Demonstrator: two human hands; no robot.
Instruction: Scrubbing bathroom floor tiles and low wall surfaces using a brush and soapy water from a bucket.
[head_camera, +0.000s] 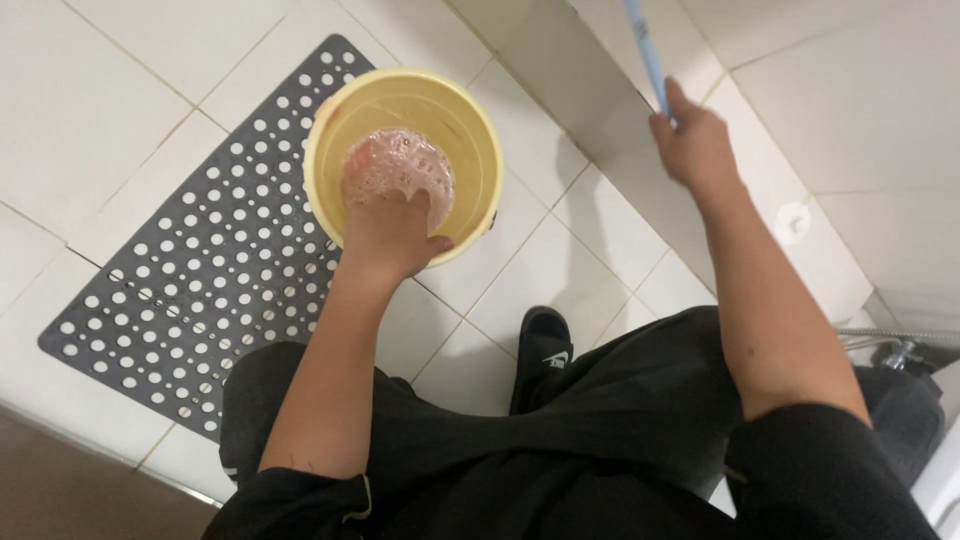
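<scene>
From the head view, the left hand (392, 232) grips the near rim of a yellow bucket (470, 130), fingers curled over it, above the grey perforated mat (190, 290). To the right of the bucket, the right hand (694, 145) closes its fingers around a blue handle (647, 55).
</scene>
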